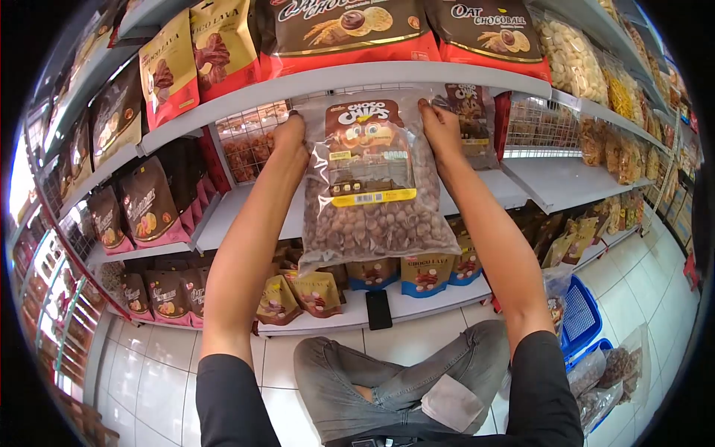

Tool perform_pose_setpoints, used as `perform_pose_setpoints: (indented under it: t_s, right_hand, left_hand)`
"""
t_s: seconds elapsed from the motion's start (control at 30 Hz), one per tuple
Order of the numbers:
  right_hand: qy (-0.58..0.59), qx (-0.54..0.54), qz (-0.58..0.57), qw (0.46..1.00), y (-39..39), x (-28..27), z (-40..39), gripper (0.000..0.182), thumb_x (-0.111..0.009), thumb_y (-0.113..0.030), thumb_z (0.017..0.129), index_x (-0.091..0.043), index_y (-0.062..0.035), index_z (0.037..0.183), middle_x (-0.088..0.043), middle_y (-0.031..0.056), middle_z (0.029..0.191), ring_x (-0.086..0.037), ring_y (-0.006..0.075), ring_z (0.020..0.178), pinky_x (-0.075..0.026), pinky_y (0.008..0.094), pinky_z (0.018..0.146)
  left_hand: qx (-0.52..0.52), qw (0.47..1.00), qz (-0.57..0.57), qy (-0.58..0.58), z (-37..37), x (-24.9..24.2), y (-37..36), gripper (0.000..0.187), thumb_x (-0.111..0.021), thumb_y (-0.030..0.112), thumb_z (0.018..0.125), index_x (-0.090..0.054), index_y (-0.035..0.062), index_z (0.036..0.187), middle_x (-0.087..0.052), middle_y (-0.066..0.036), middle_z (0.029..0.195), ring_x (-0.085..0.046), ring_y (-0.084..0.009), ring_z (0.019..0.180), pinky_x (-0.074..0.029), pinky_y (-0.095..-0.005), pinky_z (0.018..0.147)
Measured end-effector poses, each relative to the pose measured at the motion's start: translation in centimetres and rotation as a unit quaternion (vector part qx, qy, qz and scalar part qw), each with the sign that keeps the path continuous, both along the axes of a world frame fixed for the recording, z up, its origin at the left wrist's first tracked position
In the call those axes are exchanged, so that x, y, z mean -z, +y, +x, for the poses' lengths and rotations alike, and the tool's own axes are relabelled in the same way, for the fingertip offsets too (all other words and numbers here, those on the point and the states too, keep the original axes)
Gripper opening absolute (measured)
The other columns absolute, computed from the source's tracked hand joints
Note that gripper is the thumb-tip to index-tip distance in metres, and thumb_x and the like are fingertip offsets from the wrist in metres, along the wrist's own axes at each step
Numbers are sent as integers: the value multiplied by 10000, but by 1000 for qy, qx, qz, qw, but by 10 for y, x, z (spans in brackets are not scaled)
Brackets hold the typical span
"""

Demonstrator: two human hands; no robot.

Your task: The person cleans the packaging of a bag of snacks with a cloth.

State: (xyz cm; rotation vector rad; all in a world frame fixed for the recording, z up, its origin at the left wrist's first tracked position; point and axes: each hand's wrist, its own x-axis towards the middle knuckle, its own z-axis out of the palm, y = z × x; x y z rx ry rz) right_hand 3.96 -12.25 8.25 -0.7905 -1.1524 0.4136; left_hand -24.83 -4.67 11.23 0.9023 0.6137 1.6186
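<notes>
A large clear bag of Choco Chips (380, 216) hangs upright between my hands, in front of the middle shelf. Its brown label faces me, and round brown pieces fill the lower part. My left hand (291, 135) grips the top left corner of the bag. At the opposite top corner, my right hand (444, 128) pinches the plastic, thumb towards me. Just behind my right hand, a similar Choco Chips bag (468, 112) stands on the middle shelf (488, 186).
Oat Chocoball bags (491, 33) and Choco Lava pouches (168, 71) line the shelf above. More pouches (426, 276) stand on the bottom shelf, where a black phone-like object (379, 309) leans at the edge. Blue baskets (581, 316) and filled plastic bags (607, 376) are on the floor to the right.
</notes>
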Motion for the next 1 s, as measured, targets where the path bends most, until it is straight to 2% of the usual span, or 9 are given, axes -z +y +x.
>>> perform_pose_setpoints:
  t_s: [0.07, 0.2, 0.33, 0.37, 0.47, 0.63, 0.77, 0.87, 1.0]
  right_hand:
    - [-8, 34, -43, 998, 13, -10, -5, 443, -659, -358, 1048, -739, 55, 908, -650, 43, 762, -514, 113, 745, -448, 341, 697]
    - [-16, 29, -11, 999, 50, -23, -6, 431, -657, -380, 1045, -786, 30, 1014, -761, 106, 902, -618, 161, 795, -508, 367, 778]
    - [-17, 26, 12, 999, 70, -36, -11, 393, -642, -353, 1060, -786, 11, 1101, -799, 100, 996, -690, 180, 856, -527, 369, 806]
    - [-23, 37, 25, 999, 77, -38, -11, 388, -638, -345, 1064, -782, 10, 1122, -804, 96, 1011, -703, 183, 874, -529, 369, 811]
    - [-23, -40, -18, 999, 124, -32, 6, 410, -617, -345, 1087, -734, 16, 1241, -794, 113, 1127, -702, 189, 1010, -520, 344, 870]
    - [-24, 4, -9, 1000, 140, -26, 5, 320, -559, -247, 1107, -737, 1, 1206, -809, 109, 1097, -720, 194, 987, -531, 383, 871]
    - [-7, 31, 0, 1000, 144, -41, -3, 311, -545, -217, 1101, -718, 2, 1237, -821, 124, 1068, -745, 205, 1023, -535, 401, 907]
    - [-5, 63, -2, 998, 175, -47, 2, 358, -549, -273, 1107, -692, -2, 1291, -811, 138, 1128, -752, 214, 1044, -529, 399, 949]
    - [19, 0, -32, 999, 167, -44, 1, 483, -566, -404, 1104, -663, -12, 1367, -774, 156, 1240, -715, 249, 1169, -517, 414, 1005]
  left_hand:
    - [-26, 1000, -16, -6, 2, -5, 17, 397, -508, 131, 1076, -538, -72, 1415, -702, -211, 1289, -770, -342, 1036, -669, -483, 850]
    - [-67, 996, -50, 43, -2, -18, 62, 403, -521, 166, 1083, -554, -62, 1413, -709, -195, 1300, -778, -315, 1007, -659, -462, 783]
    - [-82, 995, 56, 6, 8, -27, 67, 424, -603, 284, 1096, -590, -2, 1408, -707, -143, 1298, -766, -283, 1022, -641, -418, 747]
    - [-121, 982, 104, 100, 9, -25, 73, 443, -561, 376, 1108, -620, 43, 1394, -686, -116, 1320, -707, -280, 1119, -606, -459, 890]
    - [-97, 987, 124, 30, 24, -24, 63, 402, -570, 327, 1111, -618, 41, 1390, -693, -112, 1292, -703, -277, 1131, -613, -445, 879]
    - [-128, 975, 181, 7, 27, -14, 125, 420, -681, 304, 1053, -623, 40, 1374, -689, -124, 1298, -694, -269, 1142, -625, -454, 898]
    - [-193, 967, 154, 58, 26, -18, 151, 461, -698, 328, 1039, -624, 34, 1386, -679, -132, 1317, -680, -259, 1152, -603, -439, 917]
    - [-250, 946, 192, 73, 30, -19, 157, 502, -687, 375, 1040, -609, 59, 1422, -662, -122, 1351, -670, -257, 1154, -579, -432, 915]
    - [-300, 921, 215, 127, 21, -14, 212, 552, -652, 438, 1049, -574, 89, 1469, -653, -102, 1363, -655, -248, 1173, -555, -426, 920]
